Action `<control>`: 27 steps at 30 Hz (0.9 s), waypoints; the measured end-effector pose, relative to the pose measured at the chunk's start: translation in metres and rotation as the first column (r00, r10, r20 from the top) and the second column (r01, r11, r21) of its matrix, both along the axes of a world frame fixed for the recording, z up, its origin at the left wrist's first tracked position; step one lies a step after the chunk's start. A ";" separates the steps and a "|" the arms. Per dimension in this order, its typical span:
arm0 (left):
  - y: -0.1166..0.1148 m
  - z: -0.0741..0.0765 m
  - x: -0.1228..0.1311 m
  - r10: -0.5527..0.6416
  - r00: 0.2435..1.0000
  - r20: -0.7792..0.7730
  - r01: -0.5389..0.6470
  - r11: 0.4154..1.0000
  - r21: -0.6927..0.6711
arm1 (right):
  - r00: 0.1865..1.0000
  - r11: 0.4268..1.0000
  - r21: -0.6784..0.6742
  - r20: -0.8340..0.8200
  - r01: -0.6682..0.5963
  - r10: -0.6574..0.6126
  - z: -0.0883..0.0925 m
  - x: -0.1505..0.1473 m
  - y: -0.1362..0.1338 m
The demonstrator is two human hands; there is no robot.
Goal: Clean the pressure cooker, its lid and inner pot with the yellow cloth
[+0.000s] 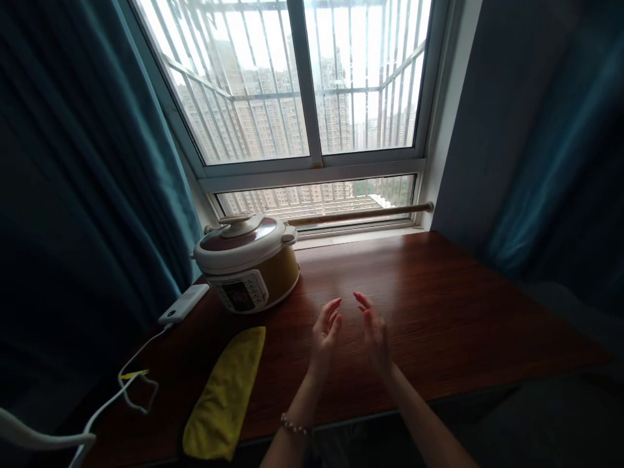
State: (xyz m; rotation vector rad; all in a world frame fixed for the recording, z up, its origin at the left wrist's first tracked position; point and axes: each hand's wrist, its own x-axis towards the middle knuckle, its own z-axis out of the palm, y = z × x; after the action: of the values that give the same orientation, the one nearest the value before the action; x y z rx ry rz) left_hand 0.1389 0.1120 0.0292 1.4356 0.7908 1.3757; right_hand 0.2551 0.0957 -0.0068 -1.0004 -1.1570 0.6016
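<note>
My left hand (325, 337) and my right hand (374, 330) hover side by side above the dark wooden table (439, 305), palms facing each other a short gap apart. Both have fingers stretched out and hold nothing. A bead bracelet sits on my left wrist. An electric pressure cooker (246, 261), cream and yellow with a dark red lid, stands to the left of the hands by the window. A yellow cloth (227, 393) lies flat near the table's front edge, left of my left forearm.
A white power bank (184, 303) with a white cable (127, 383) lies left of the cooker. A wooden rod (361, 214) rests along the window sill. Teal curtains (88, 182) hang on both sides of the barred window (312, 84).
</note>
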 end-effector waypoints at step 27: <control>0.062 -0.058 0.004 -0.088 0.993 0.077 0.099 0.981 -0.164 | 0.986 0.984 -0.072 -0.027 -0.165 0.164 -0.062 -0.023 0.062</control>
State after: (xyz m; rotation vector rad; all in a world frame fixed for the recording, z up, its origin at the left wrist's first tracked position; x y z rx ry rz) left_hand 0.1427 0.1739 -0.0287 1.2720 0.7657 1.2503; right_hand 0.2320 0.1577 -0.0688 -0.9646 -1.2135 0.7902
